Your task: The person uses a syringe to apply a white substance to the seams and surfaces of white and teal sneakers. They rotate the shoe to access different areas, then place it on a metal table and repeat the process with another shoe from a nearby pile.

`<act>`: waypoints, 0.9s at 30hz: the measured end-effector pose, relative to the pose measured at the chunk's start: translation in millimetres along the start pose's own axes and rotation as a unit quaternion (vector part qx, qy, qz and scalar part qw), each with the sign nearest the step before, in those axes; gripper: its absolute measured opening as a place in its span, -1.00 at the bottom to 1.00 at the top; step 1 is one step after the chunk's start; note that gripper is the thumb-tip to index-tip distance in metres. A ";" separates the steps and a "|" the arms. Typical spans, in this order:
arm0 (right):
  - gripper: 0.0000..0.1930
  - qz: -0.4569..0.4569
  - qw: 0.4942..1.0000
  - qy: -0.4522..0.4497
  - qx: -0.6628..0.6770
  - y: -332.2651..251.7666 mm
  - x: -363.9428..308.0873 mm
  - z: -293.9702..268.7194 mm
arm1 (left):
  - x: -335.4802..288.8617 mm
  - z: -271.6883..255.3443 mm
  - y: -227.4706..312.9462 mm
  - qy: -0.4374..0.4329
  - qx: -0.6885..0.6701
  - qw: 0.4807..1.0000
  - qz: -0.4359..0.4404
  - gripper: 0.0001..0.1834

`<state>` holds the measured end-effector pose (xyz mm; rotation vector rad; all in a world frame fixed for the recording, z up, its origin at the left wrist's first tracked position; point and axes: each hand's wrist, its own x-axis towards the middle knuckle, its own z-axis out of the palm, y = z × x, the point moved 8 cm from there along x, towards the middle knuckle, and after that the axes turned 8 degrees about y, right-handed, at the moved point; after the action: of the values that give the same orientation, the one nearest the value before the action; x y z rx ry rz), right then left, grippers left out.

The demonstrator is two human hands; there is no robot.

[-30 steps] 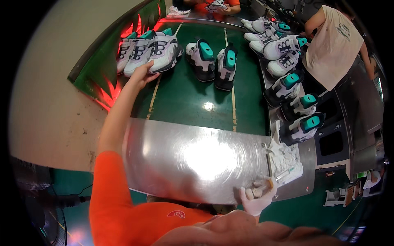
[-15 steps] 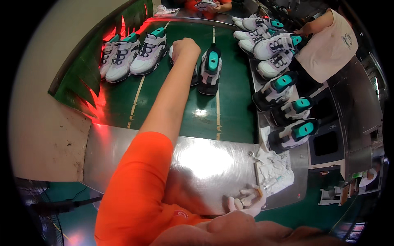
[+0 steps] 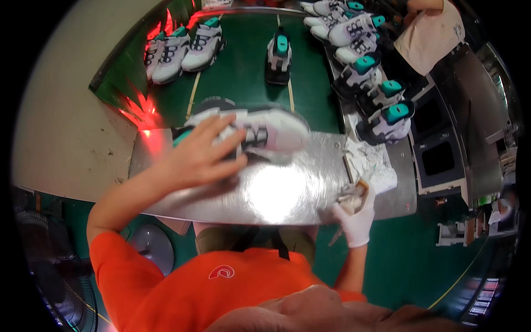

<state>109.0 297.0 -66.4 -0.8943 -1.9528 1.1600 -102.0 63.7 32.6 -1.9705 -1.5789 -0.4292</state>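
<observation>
My bare left hand grips a white and pale lilac sneaker with dark trim, its fingers spread over the shoe's upper. Motion blurs the sneaker, which lies sideways above the near end of the green belt and the edge of the metal table. A teal part shows at its heel end. My right hand, in a white glove, is at the table's front right edge. Its fingers curl around a small whitish and brown thing too unclear to name.
One sneaker stands heel toward me on the green belt. Several more line the left side and the right ledge. A crumpled white cloth or paper lies at right. A co-worker's pale shirt shows beyond.
My left hand has come back from the far belt, bringing a sneaker over the metal table. My gloved right hand has risen into fuller view, and my view has shifted.
</observation>
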 end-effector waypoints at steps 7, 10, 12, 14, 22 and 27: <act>-0.04 0.168 0.890 -0.242 0.348 -31.6 -39.8 -1.4 | -53.9 -20.5 85.7 0.010 -0.044 0.998 -0.054 -0.65; 0.06 0.137 0.822 -0.340 0.436 -53.6 -45.6 14.4 | -58.4 -21.3 90.2 0.017 -0.032 0.997 -0.062 -0.59; 0.11 0.143 0.787 -0.374 0.468 -63.6 -45.2 26.4 | -58.4 -21.1 88.8 0.016 -0.034 0.997 -0.065 -0.59; 0.13 0.161 0.780 -0.399 0.455 -68.4 -41.1 40.0 | -57.8 -21.7 87.1 0.007 -0.032 0.997 -0.068 -0.58; 0.07 0.198 0.746 -0.439 0.460 -78.3 -25.5 79.6 | -55.9 -21.8 82.5 0.000 -0.053 0.996 -0.073 -0.57; 0.01 0.224 0.693 -0.481 0.487 -78.5 -11.7 82.4 | -49.2 -23.6 75.6 0.003 -0.086 0.991 -0.099 -0.43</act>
<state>30.8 222.9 -27.8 -0.0811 -1.2770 2.9920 -39.2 0.4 5.3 -1.9409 -1.7934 -0.6697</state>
